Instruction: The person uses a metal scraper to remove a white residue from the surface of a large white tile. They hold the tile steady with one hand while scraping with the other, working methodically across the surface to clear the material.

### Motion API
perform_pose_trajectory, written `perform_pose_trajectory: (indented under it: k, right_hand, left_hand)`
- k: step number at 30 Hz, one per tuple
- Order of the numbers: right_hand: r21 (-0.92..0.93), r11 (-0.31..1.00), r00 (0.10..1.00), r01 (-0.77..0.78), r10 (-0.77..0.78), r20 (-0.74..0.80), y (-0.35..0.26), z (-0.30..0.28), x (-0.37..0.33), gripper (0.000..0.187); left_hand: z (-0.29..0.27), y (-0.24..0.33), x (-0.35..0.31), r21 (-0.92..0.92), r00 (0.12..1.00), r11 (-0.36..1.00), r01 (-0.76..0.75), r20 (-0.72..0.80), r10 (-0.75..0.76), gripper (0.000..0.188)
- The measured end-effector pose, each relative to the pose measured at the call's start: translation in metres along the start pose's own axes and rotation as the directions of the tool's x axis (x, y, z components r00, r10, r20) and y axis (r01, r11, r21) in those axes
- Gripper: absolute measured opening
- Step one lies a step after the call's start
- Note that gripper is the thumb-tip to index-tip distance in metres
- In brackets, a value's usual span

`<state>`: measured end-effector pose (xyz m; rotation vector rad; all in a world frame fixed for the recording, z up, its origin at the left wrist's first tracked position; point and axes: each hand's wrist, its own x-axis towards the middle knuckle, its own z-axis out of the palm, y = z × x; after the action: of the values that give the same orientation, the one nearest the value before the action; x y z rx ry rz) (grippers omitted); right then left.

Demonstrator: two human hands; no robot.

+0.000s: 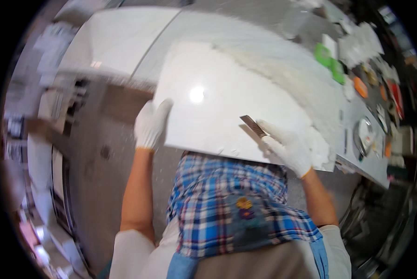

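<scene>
A glossy white panel (208, 121) lies in front of me, its near edge by my apron, with a bright light reflected in it. My left hand (151, 122), in a white glove, grips the panel's left edge, thumb on top and the other fingers mostly hidden. My right hand (290, 146), also gloved, is over the near right part of the panel. It is closed round a narrow flat-bladed tool (253, 126), dark and metallic, pointing up and left. The tool's handle is hidden in the glove, so its exact kind is unclear.
Pale dust (259, 69) lies along the panel's far edge. Green pieces (329, 63), an orange item (360, 87) and a round metal dish (364, 135) sit to the right. Another white surface (120, 39) stands at the far left, above the grey floor (106, 186).
</scene>
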<state>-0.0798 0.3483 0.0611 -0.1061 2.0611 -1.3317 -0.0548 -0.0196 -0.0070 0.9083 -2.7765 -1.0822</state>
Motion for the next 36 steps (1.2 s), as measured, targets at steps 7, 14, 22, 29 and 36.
perform_pose_trajectory:
  k: [7, 14, 22, 29, 36]
  right_hand:
    - [0.053, 0.989, 0.859, 0.135, -0.09, -0.505, 0.052, 0.017, -0.023, 0.061]
    - [-0.025, 0.986, 0.639, 0.166, -0.127, -0.759, 0.065, 0.023, -0.039, 0.031]
    - [0.072, 0.951, 0.65, 0.301, -0.149, -0.745, 0.075, 0.036, -0.02, 0.021]
    - [0.176, 0.934, 0.654, 0.312, -0.076, -0.753, 0.056, 0.016, 0.004, 0.02]
    - [0.087, 0.945, 0.724, 0.315, -0.18, -0.666, 0.028, 0.014, 0.033, 0.019]
  left_hand:
    - [-0.002, -0.015, 0.001, -0.197, 0.998, 0.979, 0.05, 0.051, -0.041, 0.048]
    - [0.006, -0.016, 0.014, -0.175, 0.998, 0.984, -0.034, 0.036, 0.041, 0.047]
    - [-0.006, -0.027, 0.001, -0.18, 0.998, 0.984, -0.003, 0.057, 0.014, 0.059]
    - [-0.02, -0.035, -0.026, -0.376, 0.996, 0.923, 0.086, 0.017, -0.085, 0.062]
    - [0.025, -0.074, -0.042, -0.881, 0.907, 0.364, 0.302, 0.148, -0.394, 0.074]
